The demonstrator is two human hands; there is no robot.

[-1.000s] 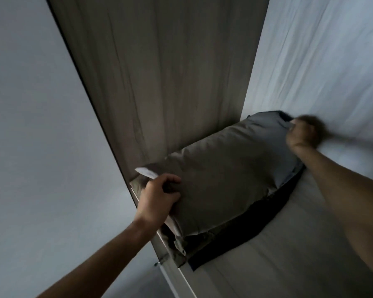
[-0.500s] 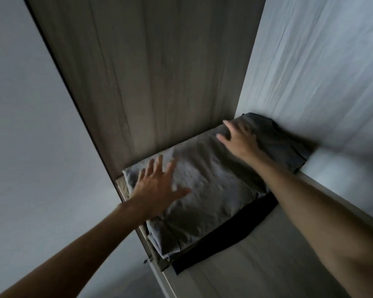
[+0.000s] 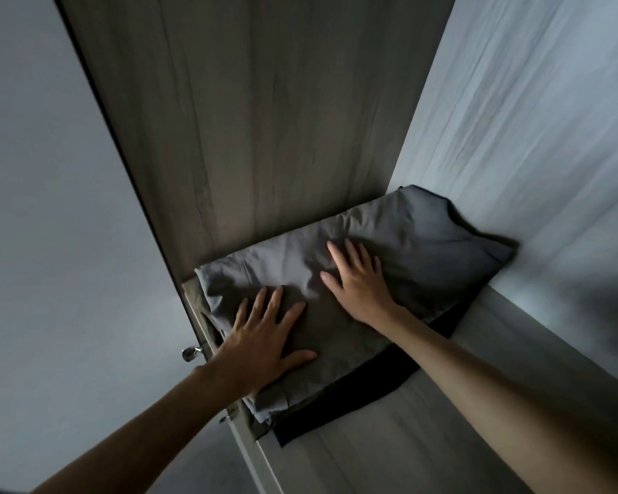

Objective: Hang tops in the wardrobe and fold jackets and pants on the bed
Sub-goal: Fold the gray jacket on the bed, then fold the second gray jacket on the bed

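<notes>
On the shelf (image 3: 443, 440), pushed into the corner where the wood panel (image 3: 264, 119) meets the pale panel (image 3: 532, 137), sits a folded grey garment (image 3: 425, 244). It is stacked on a black garment (image 3: 354, 397) whose edge sticks out toward the shelf's front. Jacket or pants, cannot tell. Left hand (image 3: 264, 336) lies flat on the grey fold near the shelf's front edge, fingers spread. Right hand (image 3: 361, 283) lies flat further in, toward the shelf's back. Neither grip holds anything: both wide, palms down, pressing cloth. Step in hand looks like flattening and seating the stack. To do it well, press evenly with both palms and smooth from the wrinkle between the hands toward the shelf's back. Don't drag, or the top fold may slide off the black layer. The grey fold's near corner seems to overhang the shelf's edge, close to a small metal fitting (image 3: 190, 352) just off that edge. Nudge that corner inward so nothing hangs out and catches. Lift the hands straight off, not sideways, so the fold keeps square.
</notes>
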